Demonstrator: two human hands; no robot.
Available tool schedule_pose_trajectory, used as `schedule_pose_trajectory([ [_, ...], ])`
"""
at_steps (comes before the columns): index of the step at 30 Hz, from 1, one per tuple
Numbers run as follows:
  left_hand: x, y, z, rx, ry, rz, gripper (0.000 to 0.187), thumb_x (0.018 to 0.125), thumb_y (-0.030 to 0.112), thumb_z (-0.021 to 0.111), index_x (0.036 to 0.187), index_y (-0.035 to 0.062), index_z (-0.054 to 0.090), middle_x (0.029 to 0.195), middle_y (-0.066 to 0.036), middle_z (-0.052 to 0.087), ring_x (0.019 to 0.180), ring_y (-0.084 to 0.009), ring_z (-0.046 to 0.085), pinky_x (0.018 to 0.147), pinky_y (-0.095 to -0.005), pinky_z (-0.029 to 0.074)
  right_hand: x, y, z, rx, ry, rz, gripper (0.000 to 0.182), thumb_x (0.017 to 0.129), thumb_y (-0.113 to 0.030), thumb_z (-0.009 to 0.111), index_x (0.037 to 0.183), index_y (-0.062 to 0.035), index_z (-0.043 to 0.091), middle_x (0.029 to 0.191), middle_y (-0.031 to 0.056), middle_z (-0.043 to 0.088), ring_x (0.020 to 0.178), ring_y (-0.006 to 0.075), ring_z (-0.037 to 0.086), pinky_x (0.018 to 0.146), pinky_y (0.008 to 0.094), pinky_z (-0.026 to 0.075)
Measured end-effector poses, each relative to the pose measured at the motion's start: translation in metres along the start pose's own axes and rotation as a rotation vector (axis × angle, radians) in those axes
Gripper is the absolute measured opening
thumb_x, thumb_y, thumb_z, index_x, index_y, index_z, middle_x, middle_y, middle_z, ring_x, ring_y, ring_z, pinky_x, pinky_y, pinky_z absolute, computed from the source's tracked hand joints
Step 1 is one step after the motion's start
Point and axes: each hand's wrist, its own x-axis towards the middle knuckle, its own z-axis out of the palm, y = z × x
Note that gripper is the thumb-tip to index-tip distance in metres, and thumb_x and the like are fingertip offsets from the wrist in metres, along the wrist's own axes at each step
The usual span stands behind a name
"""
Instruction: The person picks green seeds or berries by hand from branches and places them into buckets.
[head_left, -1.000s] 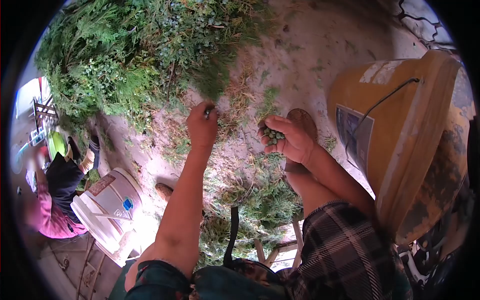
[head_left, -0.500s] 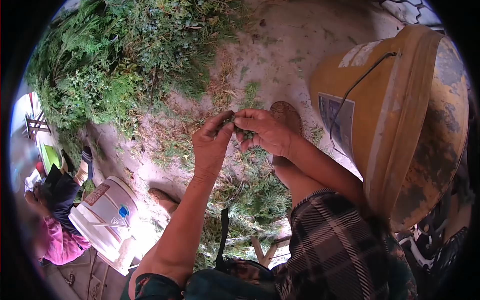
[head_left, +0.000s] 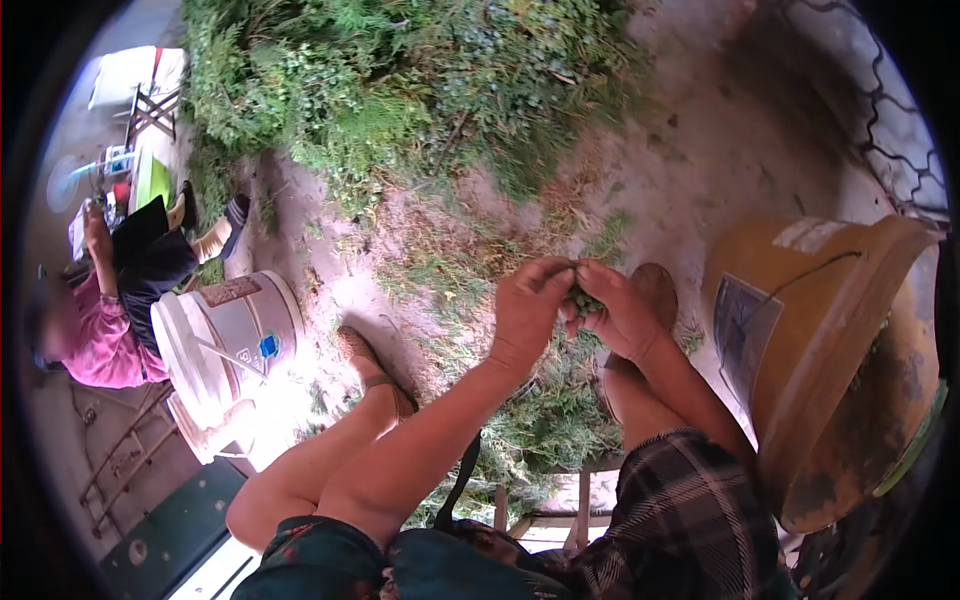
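left hand (head_left: 528, 305): from my feed it's up in front of the knees, fingertips pinched onto the little green berries (head_left: 582, 300), meeting the other hand right there
right hand (head_left: 618, 312): cupped and curled around the same clump of berries, so it's grasping them, palm turned toward the left hand
berries: small round green ones, tucked between both hands, mostly hidden by fingers, can't count them
yellow bucket (head_left: 800, 340): big, worn, wire handle, standing just beside the right forearm at the right edge of the ground patch
white bucket (head_left: 225, 335): off to the left on the ground, well apart from the hands, label on its side
cut greenery (head_left: 400, 90): large pile of green branches along the far edge of the ground, more scraps under the hands
sandal (head_left: 375, 375): on my left foot, planted on the dirt between the white bucket and the hands
another person (head_left: 110, 300): pink top, sitting at the far left near the white bucket
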Motion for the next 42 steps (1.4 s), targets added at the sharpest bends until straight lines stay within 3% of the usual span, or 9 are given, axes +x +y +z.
schedule_pose_trajectory([
  [5,0.001,-0.013,0.008,0.246,-0.001,0.279,0.013,0.088,0.005,0.050,0.100,0.0024,0.055,0.075,-0.008,0.061,0.054,-0.0108,0.055,0.048,-0.0243,0.047,-0.005,-0.002,0.008,-0.019,0.082,0.019,0.024,0.091,-0.028,0.053,0.095,-0.0044,0.052,0.072,0.0043,0.054,0.059,0.0122,0.053,0.048,0.0266,0.045],
  [7,0.017,-0.022,0.001,0.788,0.128,0.937,0.014,0.087,0.004,0.050,0.100,0.0020,0.055,0.076,-0.009,0.062,0.057,-0.0131,0.056,0.056,-0.0268,0.049,-0.004,-0.001,0.004,-0.019,0.089,0.033,0.025,0.090,-0.029,0.054,0.095,-0.0046,0.052,0.072,0.0039,0.054,0.058,0.0111,0.051,0.047,0.0258,0.044],
  [10,0.013,-0.016,0.000,0.342,0.037,0.190,0.013,0.085,0.003,0.051,0.096,0.0029,0.057,0.081,-0.011,0.064,0.065,-0.0205,0.061,0.064,-0.0314,0.049,-0.006,-0.004,0.005,-0.043,0.077,0.076,0.025,0.090,-0.029,0.054,0.093,-0.0049,0.052,0.073,0.0043,0.053,0.056,0.0099,0.049,0.045,0.0247,0.041],
  [13,0.030,-0.039,-0.021,0.060,0.179,0.194,0.010,0.082,0.003,0.052,0.090,0.0027,0.059,0.081,-0.012,0.064,0.068,-0.0285,0.062,0.067,-0.0336,0.049,-0.004,-0.011,0.015,-0.031,-0.014,0.137,0.021,0.090,-0.026,0.052,0.093,-0.0050,0.052,0.074,0.0066,0.053,0.054,0.0099,0.048,0.041,0.0246,0.039],
  [17,0.052,-0.057,-0.111,1.027,0.184,0.409,0.023,0.076,0.004,0.058,0.099,0.0011,0.056,0.099,-0.017,0.062,0.089,-0.0333,0.059,0.076,-0.0375,0.047,-0.002,-0.017,0.011,0.069,0.082,0.085,0.016,0.089,-0.019,0.048,0.092,-0.0044,0.051,0.075,0.0101,0.054,0.052,0.0113,0.047,0.037,0.0251,0.037],
  [21,0.106,-0.026,-0.151,1.201,0.523,0.525,0.054,0.075,0.014,0.062,0.126,0.0065,0.045,0.134,-0.024,0.038,0.121,-0.0417,0.039,0.097,-0.0439,0.036,-0.001,-0.012,-0.006,0.188,0.137,0.095,0.018,0.088,-0.023,0.051,0.094,-0.0057,0.052,0.080,0.0107,0.054,0.052,0.0119,0.046,0.038,0.0243,0.037],
  [27,0.116,-0.012,-0.104,1.459,0.288,0.300,0.068,0.080,0.020,0.057,0.140,0.0136,0.027,0.143,-0.023,0.020,0.130,-0.0437,0.022,0.104,-0.0503,0.026,0.001,-0.011,-0.005,0.143,0.179,0.094,0.016,0.089,-0.020,0.049,0.091,-0.0044,0.052,0.076,0.0106,0.055,0.052,0.0126,0.048,0.039,0.0260,0.038],
  [34,0.047,-0.054,-0.120,1.283,0.143,0.610,0.032,0.079,0.006,0.056,0.112,0.0057,0.057,0.121,-0.019,0.051,0.108,-0.0372,0.050,0.092,-0.0452,0.039,0.003,-0.008,-0.015,0.150,0.169,0.097,0.020,0.089,-0.025,0.052,0.089,-0.0057,0.052,0.075,0.0092,0.055,0.052,0.0131,0.049,0.038,0.0264,0.039],
  [42,0.066,-0.029,-0.159,0.811,0.410,0.363,0.016,0.079,-0.002,0.055,0.093,0.0005,0.063,0.086,-0.012,0.066,0.073,-0.0186,0.063,0.066,-0.0295,0.049,0.001,-0.008,-0.020,0.136,0.189,0.124,0.025,0.089,-0.034,0.054,0.081,-0.0104,0.051,0.073,0.0061,0.053,0.050,0.0115,0.048,0.034,0.0234,0.037],
])
